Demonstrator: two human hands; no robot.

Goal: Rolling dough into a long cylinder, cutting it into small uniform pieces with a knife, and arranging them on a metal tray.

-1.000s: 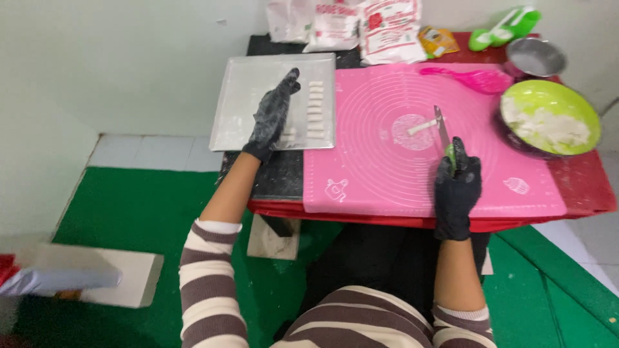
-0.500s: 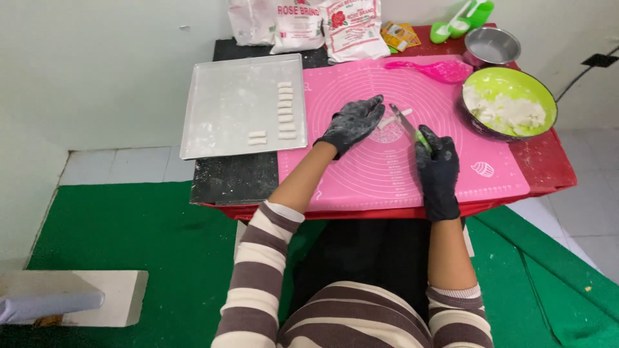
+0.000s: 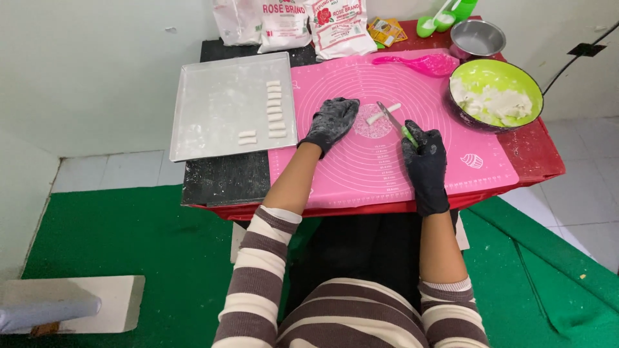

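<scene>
Left hand point(image 3: 332, 122), frame centre: spread flat on pink mat point(image 3: 361, 164). Right hand point(image 3: 424, 153): clenched round knife point(image 3: 396, 122), blade touching dough roll point(image 3: 383, 113).

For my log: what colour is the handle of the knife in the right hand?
Green, seen in the head view: knife handle in the gloved right hand.

We see a red-covered bench point(image 3: 541, 161) carrying a pink silicone mat point(image 3: 387, 161), a floured metal tray point(image 3: 219, 109), a green bowl point(image 3: 496, 93), a steel bowl point(image 3: 477, 38) and what look like flour bags point(image 3: 309, 22) behind.
</scene>
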